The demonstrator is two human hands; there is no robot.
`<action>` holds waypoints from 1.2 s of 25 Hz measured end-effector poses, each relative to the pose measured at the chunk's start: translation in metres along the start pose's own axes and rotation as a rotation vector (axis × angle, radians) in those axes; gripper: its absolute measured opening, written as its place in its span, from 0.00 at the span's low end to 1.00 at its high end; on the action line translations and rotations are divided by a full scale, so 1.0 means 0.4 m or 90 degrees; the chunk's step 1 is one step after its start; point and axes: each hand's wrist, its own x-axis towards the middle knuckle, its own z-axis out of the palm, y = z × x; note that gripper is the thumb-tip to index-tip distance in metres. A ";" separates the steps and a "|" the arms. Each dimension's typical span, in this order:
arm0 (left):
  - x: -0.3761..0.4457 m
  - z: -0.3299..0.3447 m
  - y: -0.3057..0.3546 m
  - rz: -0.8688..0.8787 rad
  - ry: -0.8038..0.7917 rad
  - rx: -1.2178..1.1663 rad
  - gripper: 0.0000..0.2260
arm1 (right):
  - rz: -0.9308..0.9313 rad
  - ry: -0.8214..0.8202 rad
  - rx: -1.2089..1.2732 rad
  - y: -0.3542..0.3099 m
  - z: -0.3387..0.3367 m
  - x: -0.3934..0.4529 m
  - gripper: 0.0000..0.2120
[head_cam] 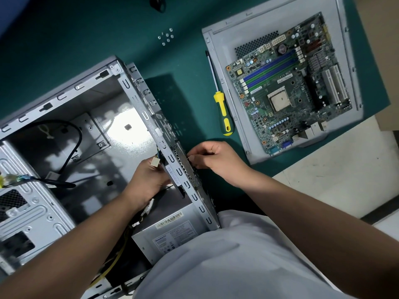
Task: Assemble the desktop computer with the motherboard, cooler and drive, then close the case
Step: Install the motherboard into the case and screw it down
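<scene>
Green matting covered the table, seen from the one head view, with pale floor showing past its right edge. At the near left corner lay the open case, its rear wall running as a long rail from mid-table toward the person. The left hand was inside that wall, fingers curled round a small white connector on a cable; the right hand sat just outside the same wall, its grip pinched together on something too small to name, touching the perforated metal. The motherboard lay well apart toward the far right corner, resting on the removed side panel, its long axis running diagonally away from the hands. A yellow-handled screwdriver lay between case and panel, and loose screws sat near the far edge. By my judgement the right hand was nearer the board, so fetching it would fall to that side.
</scene>
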 end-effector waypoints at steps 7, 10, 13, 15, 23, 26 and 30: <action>-0.001 -0.004 -0.011 0.011 -0.003 0.010 0.04 | -0.036 0.030 -0.057 -0.002 0.015 -0.008 0.06; 0.001 -0.009 -0.014 0.017 -0.013 0.012 0.04 | -0.047 0.042 -0.082 -0.001 0.018 -0.009 0.08; 0.001 -0.011 -0.014 0.029 -0.028 0.015 0.05 | -0.079 0.064 -0.149 0.000 0.018 -0.013 0.09; 0.000 -0.012 -0.016 0.033 -0.034 0.014 0.09 | -0.100 0.074 -0.181 0.001 0.021 -0.015 0.09; -0.007 -0.012 -0.016 0.010 -0.021 -0.001 0.09 | -0.171 0.088 -0.302 -0.005 0.020 -0.018 0.02; -0.011 -0.007 -0.010 0.001 -0.020 -0.018 0.06 | -0.183 0.081 -0.318 -0.003 0.018 -0.017 0.02; -0.012 0.002 -0.007 0.012 -0.008 -0.010 0.05 | -0.158 0.077 -0.303 -0.004 0.011 -0.009 0.03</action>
